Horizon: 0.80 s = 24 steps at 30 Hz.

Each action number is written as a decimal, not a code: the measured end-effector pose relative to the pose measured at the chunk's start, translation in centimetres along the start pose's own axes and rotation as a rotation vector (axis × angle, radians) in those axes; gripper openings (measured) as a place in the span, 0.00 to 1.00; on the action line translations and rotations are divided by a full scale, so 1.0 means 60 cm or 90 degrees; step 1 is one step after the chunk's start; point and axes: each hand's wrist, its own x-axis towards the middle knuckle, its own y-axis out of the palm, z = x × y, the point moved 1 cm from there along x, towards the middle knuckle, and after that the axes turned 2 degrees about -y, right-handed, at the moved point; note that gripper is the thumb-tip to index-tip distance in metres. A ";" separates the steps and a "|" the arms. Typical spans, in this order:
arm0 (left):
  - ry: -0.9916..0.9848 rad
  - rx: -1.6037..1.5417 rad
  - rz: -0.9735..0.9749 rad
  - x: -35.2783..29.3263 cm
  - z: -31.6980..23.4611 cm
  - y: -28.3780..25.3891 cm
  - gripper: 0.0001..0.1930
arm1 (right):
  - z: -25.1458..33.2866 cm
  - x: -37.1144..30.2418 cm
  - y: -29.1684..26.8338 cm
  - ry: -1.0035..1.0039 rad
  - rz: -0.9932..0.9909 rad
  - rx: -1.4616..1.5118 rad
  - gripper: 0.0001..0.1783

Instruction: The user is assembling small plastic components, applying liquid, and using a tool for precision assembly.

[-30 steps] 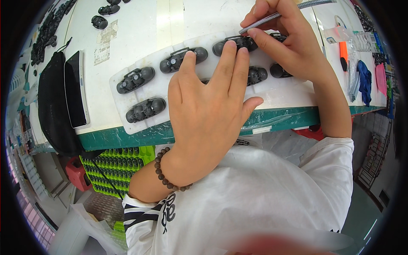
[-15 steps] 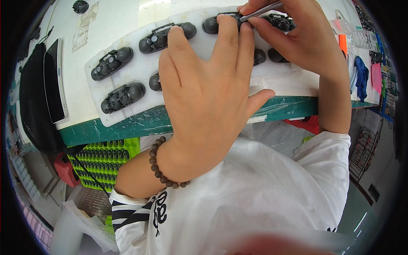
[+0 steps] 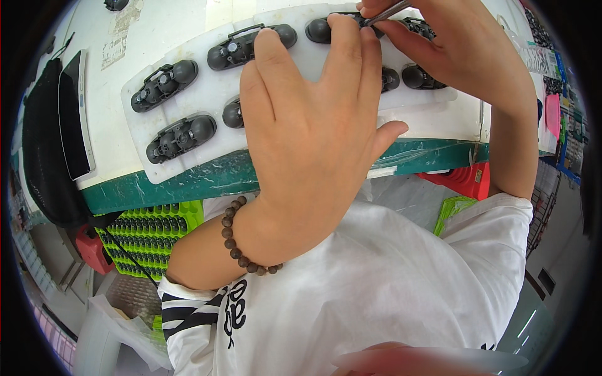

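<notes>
A white moulded tray (image 3: 207, 94) lies on the white bench and holds several dark grey plastic housings, such as one (image 3: 165, 84) at its left. My left hand (image 3: 313, 131) rests flat across the tray's middle, fingers spread, fingertips touching the housing (image 3: 320, 28) at the top. It covers part of the tray. My right hand (image 3: 451, 44) pinches a thin metal tool (image 3: 389, 11) whose tip meets that same housing at the upper edge of the view.
A phone (image 3: 75, 113) lies beside a black bag (image 3: 41, 156) at the bench's left end. The bench has a green front edge (image 3: 188, 182). Below it sit a green crate (image 3: 147, 235) of dark parts and red bins (image 3: 464, 178).
The view has tilted down, so the tray and both hands sit higher in the frame. Both hands stay on the same top housing; the tool is still held.
</notes>
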 end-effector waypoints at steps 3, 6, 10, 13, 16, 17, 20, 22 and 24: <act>0.010 -0.025 -0.021 -0.002 0.000 0.004 0.39 | 0.001 0.001 0.007 0.026 -0.010 0.042 0.16; 0.007 -0.017 -0.021 -0.002 -0.002 0.003 0.39 | -0.005 0.000 0.009 0.003 -0.029 0.036 0.16; 0.002 -0.012 -0.017 0.000 -0.003 0.001 0.39 | -0.004 0.007 0.002 -0.015 0.003 0.003 0.15; -0.003 -0.010 -0.018 0.005 -0.003 0.001 0.39 | -0.008 0.007 0.002 -0.075 -0.029 -0.019 0.15; -0.022 0.035 0.038 0.014 -0.003 -0.010 0.37 | -0.010 0.012 0.006 0.014 -0.016 0.087 0.16; -0.020 0.033 0.036 0.013 -0.004 -0.006 0.37 | -0.011 0.012 0.008 0.016 -0.018 0.086 0.16; -0.003 -0.026 -0.021 0.011 -0.003 -0.004 0.38 | -0.006 0.009 0.012 0.009 -0.061 0.078 0.17; -0.014 -0.017 -0.009 0.009 0.003 -0.001 0.38 | -0.012 0.017 0.027 0.067 -0.148 0.266 0.18; -0.017 -0.010 -0.001 0.008 0.002 -0.004 0.38 | -0.028 0.008 0.050 0.049 -0.239 0.316 0.18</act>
